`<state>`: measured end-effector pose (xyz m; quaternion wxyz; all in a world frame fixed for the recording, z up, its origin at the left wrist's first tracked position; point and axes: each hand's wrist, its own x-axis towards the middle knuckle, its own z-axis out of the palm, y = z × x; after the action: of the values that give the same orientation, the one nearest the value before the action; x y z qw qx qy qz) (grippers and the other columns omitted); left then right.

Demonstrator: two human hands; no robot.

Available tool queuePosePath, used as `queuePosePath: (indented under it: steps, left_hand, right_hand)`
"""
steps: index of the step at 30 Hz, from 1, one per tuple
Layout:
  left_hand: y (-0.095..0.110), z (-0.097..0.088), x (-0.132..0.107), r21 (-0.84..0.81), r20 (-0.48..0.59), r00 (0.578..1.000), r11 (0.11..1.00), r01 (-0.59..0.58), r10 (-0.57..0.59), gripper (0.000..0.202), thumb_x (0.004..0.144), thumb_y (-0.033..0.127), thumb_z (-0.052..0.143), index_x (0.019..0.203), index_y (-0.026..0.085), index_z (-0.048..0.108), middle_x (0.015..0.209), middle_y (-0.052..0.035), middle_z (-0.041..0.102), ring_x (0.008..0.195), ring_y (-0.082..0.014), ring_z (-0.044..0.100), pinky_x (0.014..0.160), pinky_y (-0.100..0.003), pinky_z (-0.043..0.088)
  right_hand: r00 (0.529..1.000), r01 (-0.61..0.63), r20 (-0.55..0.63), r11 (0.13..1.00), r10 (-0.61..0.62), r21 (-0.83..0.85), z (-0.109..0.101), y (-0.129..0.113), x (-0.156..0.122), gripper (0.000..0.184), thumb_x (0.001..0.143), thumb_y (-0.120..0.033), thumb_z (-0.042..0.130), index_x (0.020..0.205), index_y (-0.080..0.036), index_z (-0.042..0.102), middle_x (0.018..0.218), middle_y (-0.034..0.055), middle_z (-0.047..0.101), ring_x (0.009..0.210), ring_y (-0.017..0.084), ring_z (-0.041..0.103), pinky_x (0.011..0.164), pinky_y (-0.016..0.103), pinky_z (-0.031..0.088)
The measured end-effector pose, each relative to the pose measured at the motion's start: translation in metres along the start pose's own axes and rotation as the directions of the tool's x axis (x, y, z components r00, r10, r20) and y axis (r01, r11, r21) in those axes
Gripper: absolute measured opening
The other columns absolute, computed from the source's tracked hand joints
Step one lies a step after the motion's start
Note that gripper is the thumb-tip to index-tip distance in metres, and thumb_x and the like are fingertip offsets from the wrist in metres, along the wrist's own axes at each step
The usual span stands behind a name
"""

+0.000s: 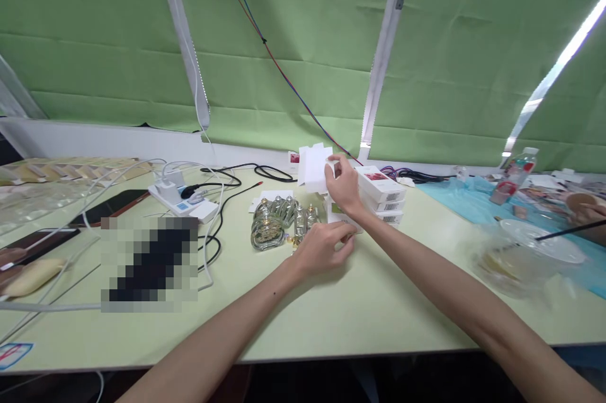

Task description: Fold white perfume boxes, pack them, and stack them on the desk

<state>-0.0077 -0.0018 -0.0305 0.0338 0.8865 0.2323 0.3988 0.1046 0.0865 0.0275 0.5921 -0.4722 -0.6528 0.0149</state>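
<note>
My left hand (327, 245) is closed, with its fingertips on a small white box (336, 215) that stands on the table. Just above it, my right hand (343, 183) pinches the edge of a folded white cardboard piece (312, 168). Whether that piece is joined to the box below I cannot tell. Several glass perfume bottles (267, 232) with gold-coloured tops stand together left of my left hand. Beside my right wrist is a stack of white boxes (381, 191) with red pictures and barcodes.
On the left lie a power strip (182, 201), loose cables, a phone (113, 207) and a pixelated dark patch (151, 264). At right are a blue sheet (440, 201), a bottle (515, 175), a plastic bowl (516, 258) and another person's hand (589, 216).
</note>
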Motion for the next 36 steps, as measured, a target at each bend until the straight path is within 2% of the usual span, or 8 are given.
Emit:
queuePosePath:
  steps: [4,7,10,12,15,20,30,36]
  left_hand:
    - [-0.002,-0.002,0.003,0.074,-0.266,0.964,0.997,0.005,0.015,0.015,0.092,0.015,0.052,0.096,0.018,0.066,0.075,-0.0012,0.068,0.059,-0.0102,0.058,0.057,-0.023,0.042]
    - [-0.006,-0.008,0.008,0.16,-0.489,0.871,0.986,0.037,0.047,0.012,0.091,0.014,0.055,0.097,0.018,0.065,0.082,-0.0036,0.066,0.07,-0.013,0.061,0.063,-0.024,0.047]
    - [-0.01,-0.013,0.012,0.176,-0.617,0.787,0.972,0.158,-0.017,0.014,0.091,0.017,0.057,0.103,0.017,0.064,0.093,-0.0077,0.06,0.085,-0.0183,0.061,0.075,-0.03,0.051]
    - [-0.013,-0.014,0.013,0.164,-0.642,0.762,0.955,0.248,-0.088,0.02,0.091,0.02,0.057,0.111,0.017,0.06,0.104,-0.0111,0.058,0.101,-0.0235,0.057,0.087,-0.038,0.052]
    - [-0.016,-0.012,0.012,0.114,-0.619,0.765,0.944,0.31,-0.177,0.027,0.093,0.023,0.056,0.119,0.018,0.055,0.113,-0.0131,0.056,0.111,-0.0263,0.053,0.096,-0.045,0.048]
    - [-0.019,-0.009,0.013,-0.011,-0.571,0.78,0.953,0.303,-0.255,0.031,0.095,0.025,0.052,0.125,0.018,0.049,0.12,-0.0134,0.054,0.115,-0.0249,0.054,0.099,-0.045,0.049]
    - [-0.021,-0.007,0.013,-0.291,-0.425,0.806,0.905,0.311,-0.413,0.038,0.098,0.031,0.05,0.134,0.02,0.043,0.133,-0.0146,0.058,0.119,-0.0236,0.062,0.104,-0.047,0.052]
    - [-0.019,-0.01,0.015,-0.354,-0.433,0.776,0.878,0.322,-0.459,0.031,0.099,0.031,0.049,0.128,0.02,0.047,0.133,-0.0144,0.059,0.121,-0.0233,0.063,0.108,-0.047,0.05]
  right_hand:
    - [0.966,0.13,-0.227,0.991,-0.119,0.034,-0.026,0.002,-0.031,0.02,0.093,-0.029,0.047,0.1,-0.018,0.062,0.079,0.0023,0.062,0.07,0.016,0.055,0.073,0.029,0.047]
    - [0.927,0.141,-0.352,0.99,-0.127,0.015,-0.039,0.007,-0.048,0.021,0.095,-0.03,0.048,0.1,-0.017,0.064,0.087,0.0049,0.067,0.074,0.016,0.058,0.075,0.03,0.049]
    - [0.909,0.168,-0.388,0.986,-0.156,-0.003,-0.045,0.009,-0.06,0.02,0.095,-0.029,0.05,0.102,-0.017,0.065,0.09,0.0065,0.07,0.077,0.016,0.061,0.076,0.031,0.051]
    - [0.915,0.185,-0.367,0.983,-0.169,0.009,-0.044,0.009,-0.066,0.02,0.096,-0.027,0.05,0.103,-0.017,0.066,0.093,0.0076,0.072,0.08,0.017,0.065,0.077,0.031,0.053]
    - [0.927,0.212,-0.322,0.977,-0.193,0.025,-0.04,0.006,-0.073,0.02,0.097,-0.024,0.05,0.104,-0.017,0.067,0.097,0.0091,0.075,0.086,0.018,0.069,0.08,0.033,0.055]
    - [0.918,0.245,-0.326,0.969,-0.225,0.023,-0.038,0.004,-0.077,0.02,0.096,-0.022,0.051,0.105,-0.016,0.068,0.098,0.0094,0.076,0.086,0.018,0.07,0.081,0.033,0.057]
    - [0.945,0.133,-0.311,0.988,-0.103,0.076,-0.045,0.008,-0.072,0.026,0.098,-0.029,0.046,0.105,-0.016,0.068,0.101,0.0109,0.075,0.092,0.021,0.07,0.085,0.037,0.056]
    - [0.974,0.083,-0.22,0.991,-0.058,0.109,-0.044,0.007,-0.073,0.027,0.098,-0.032,0.046,0.109,-0.016,0.065,0.101,0.0105,0.073,0.085,0.02,0.067,0.082,0.036,0.055]
